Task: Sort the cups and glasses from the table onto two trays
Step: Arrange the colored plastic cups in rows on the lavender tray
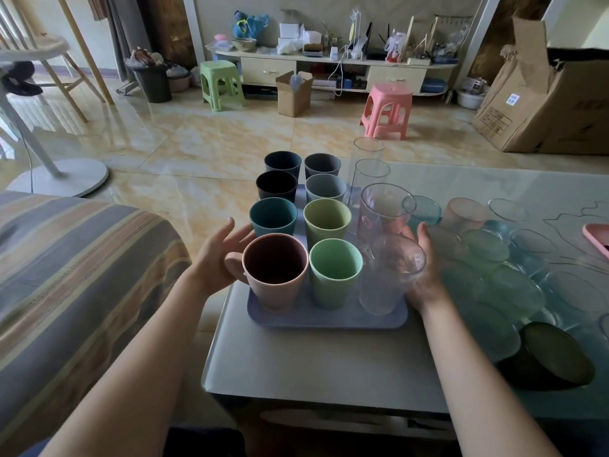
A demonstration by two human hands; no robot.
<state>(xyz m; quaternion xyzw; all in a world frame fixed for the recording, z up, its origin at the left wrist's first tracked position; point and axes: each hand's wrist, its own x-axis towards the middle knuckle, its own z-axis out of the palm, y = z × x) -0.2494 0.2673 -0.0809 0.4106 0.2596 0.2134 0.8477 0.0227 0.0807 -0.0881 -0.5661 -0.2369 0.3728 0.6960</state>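
Observation:
A lavender tray [323, 319] sits at the near left corner of the glass table [329, 367]. It holds two columns of coloured cups, with a pink mug [275, 275] and a light green cup [334, 275] nearest me, and a column of clear glasses on its right. My left hand [214, 258] is by the tray's left side, fingers spread, palm next to the pink mug's handle. My right hand [428, 278] is at the tray's right side, against the nearest clear glass [392, 275], thumb up; the glass partly hides its fingers.
Several tinted glasses [487, 252] crowd the table right of the tray, and a dark green one [553, 354] lies near the front. A pink tray [598, 237] shows at the right edge. A striped sofa [82, 258] is on my left.

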